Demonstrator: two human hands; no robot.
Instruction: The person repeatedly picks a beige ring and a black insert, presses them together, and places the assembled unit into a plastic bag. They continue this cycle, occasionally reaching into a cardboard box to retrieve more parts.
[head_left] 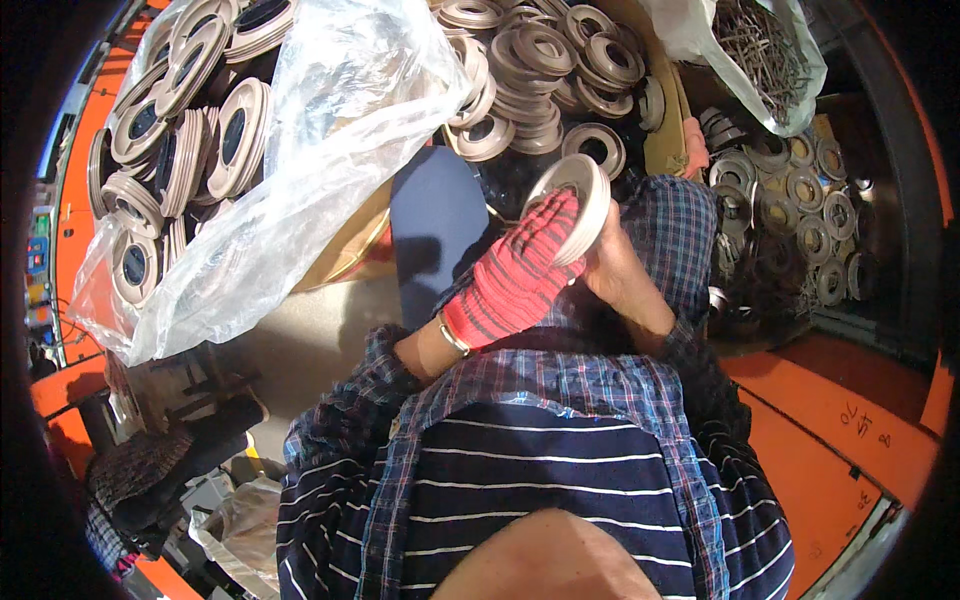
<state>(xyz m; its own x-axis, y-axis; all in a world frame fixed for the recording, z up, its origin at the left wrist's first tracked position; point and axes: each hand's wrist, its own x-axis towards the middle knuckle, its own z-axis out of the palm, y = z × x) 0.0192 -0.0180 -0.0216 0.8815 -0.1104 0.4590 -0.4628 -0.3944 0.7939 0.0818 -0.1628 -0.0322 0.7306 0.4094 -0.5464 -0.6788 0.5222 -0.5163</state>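
A beige plastic ring [599, 195] with a grooved edge and a round opening is held up in front of me, tilted. My left hand [515, 280], in a red glove with dark stripes, closes on its near left side, fingers laid over the face. My bare right hand [622, 262] grips the lower right edge; its fingertips are partly hidden behind the ring. Just beyond, more beige rings [593, 150] of the same kind lie heaped in a cardboard box [665, 125].
At left, a clear plastic bag [350, 90] lies beside many stacked beige rings [240, 140]. A white bag of thin metal pieces [760, 50] sits at the far right, above metal-looking rings [780, 215] in a bin. Orange panels [810, 430] edge the right side.
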